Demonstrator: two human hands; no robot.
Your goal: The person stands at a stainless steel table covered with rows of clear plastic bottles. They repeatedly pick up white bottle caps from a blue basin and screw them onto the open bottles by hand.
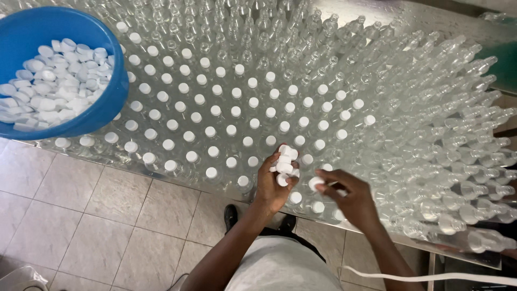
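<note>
My left hand (273, 186) is closed around a handful of white caps (284, 161), held just above the near rows of bottles. My right hand (350, 195) pinches a single white cap (315, 184) with its fingertips, low over a bottle near the table's front edge. A dense field of clear plastic bottles (409, 134) stands upright on the metal table. Those on the left and centre wear white caps (215, 110); those on the right and at the back are uncapped.
A blue bowl (102, 102) full of loose white caps (51, 81) rests on top of the bottles at the upper left. Beige floor tiles (107, 215) lie below the table edge. A white cord (431, 276) crosses the lower right.
</note>
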